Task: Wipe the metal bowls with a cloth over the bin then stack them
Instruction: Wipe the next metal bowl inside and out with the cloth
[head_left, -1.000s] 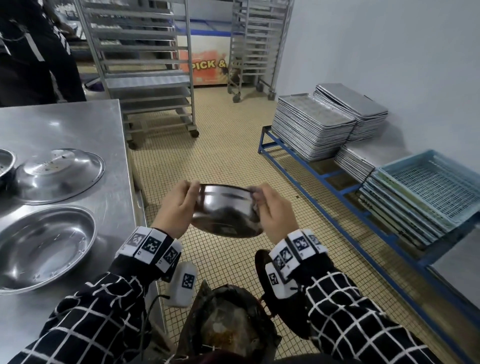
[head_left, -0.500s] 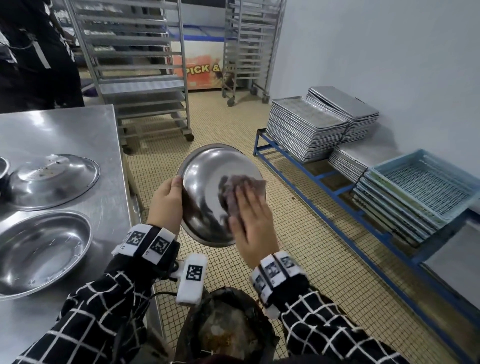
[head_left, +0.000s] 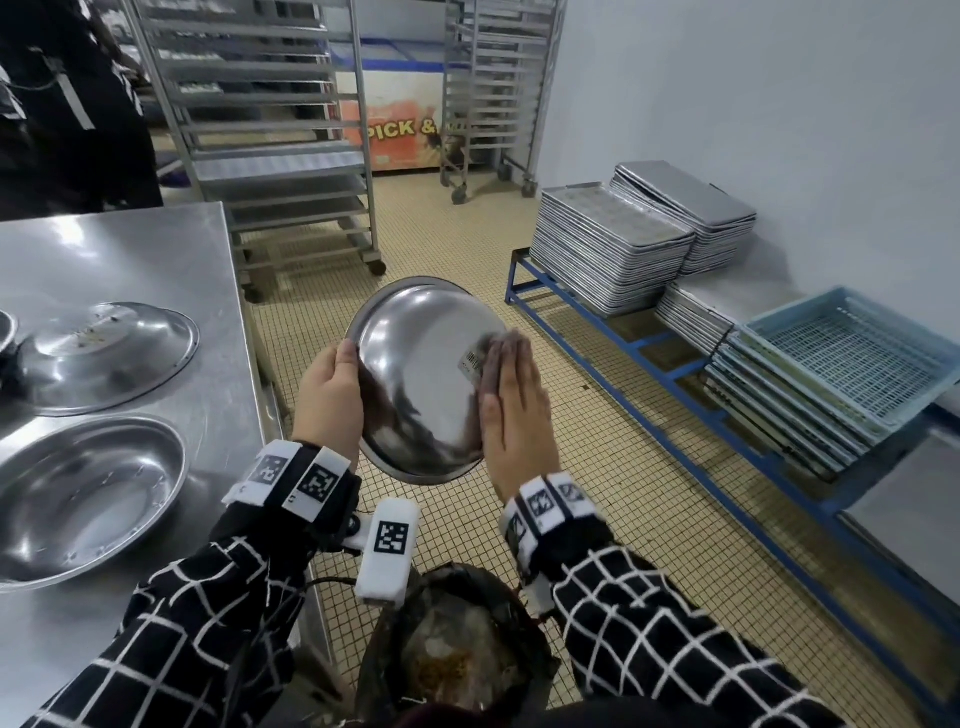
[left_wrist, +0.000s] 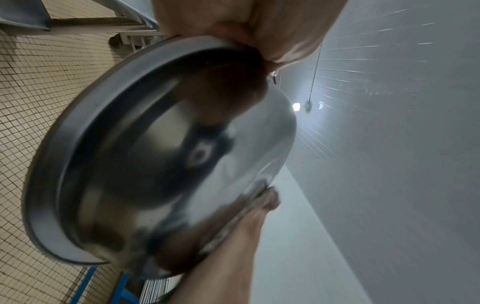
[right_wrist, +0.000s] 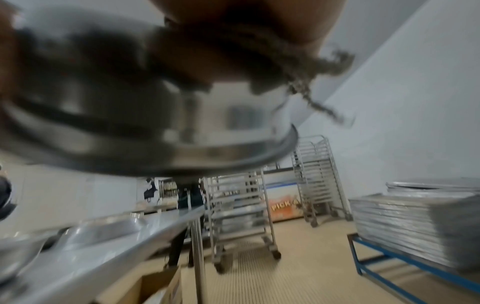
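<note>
A shiny metal bowl (head_left: 421, 374) stands on edge above the black-lined bin (head_left: 457, 654), its underside turned toward me. My left hand (head_left: 332, 395) grips its left rim (left_wrist: 85, 115). My right hand (head_left: 514, 410) lies flat with straight fingers against the right side of the bowl's underside and presses a brownish cloth (head_left: 493, 353) onto it. The cloth's frayed edge (right_wrist: 324, 82) hangs past the bowl in the right wrist view. A small barcode label (head_left: 471, 361) shows beside the cloth.
On the steel table (head_left: 130, 249) at left lie an upright wide bowl (head_left: 78, 499) and an upside-down one (head_left: 104, 353). Wheeled tray racks (head_left: 270, 130) stand behind; stacked baking trays (head_left: 608, 249) and a blue crate (head_left: 847, 353) sit on a blue frame at right.
The bowl was tipped up from level to on edge. My right hand left its rim, laid the cloth flat on the underside and slid it from the middle to the right side.
</note>
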